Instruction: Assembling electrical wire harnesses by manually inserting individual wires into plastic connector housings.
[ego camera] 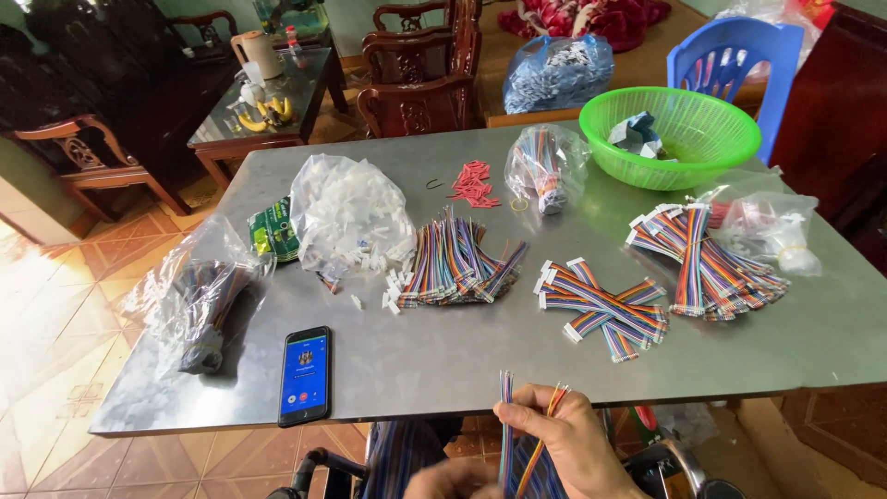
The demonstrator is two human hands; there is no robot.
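Observation:
My right hand (564,444) is at the table's near edge, fingers pinched on a thin bundle of rainbow-coloured wires (506,416) whose tips stick up past the fingers. My left hand (448,479) is low at the bottom edge, blurred, touching the lower part of the same wires. On the metal table (443,360) beyond lie a heap of loose rainbow wires (457,263), crossed ribbon cables with white connectors (605,300) and a larger stack of them (707,259).
A phone with a blue screen (305,374) lies near the front left. Clear bags hold white connectors (346,217) and wires (199,296), (545,166). A green basket (684,134), red ties (473,183), a blue plastic chair (730,60) and wooden chairs (420,69) stand behind.

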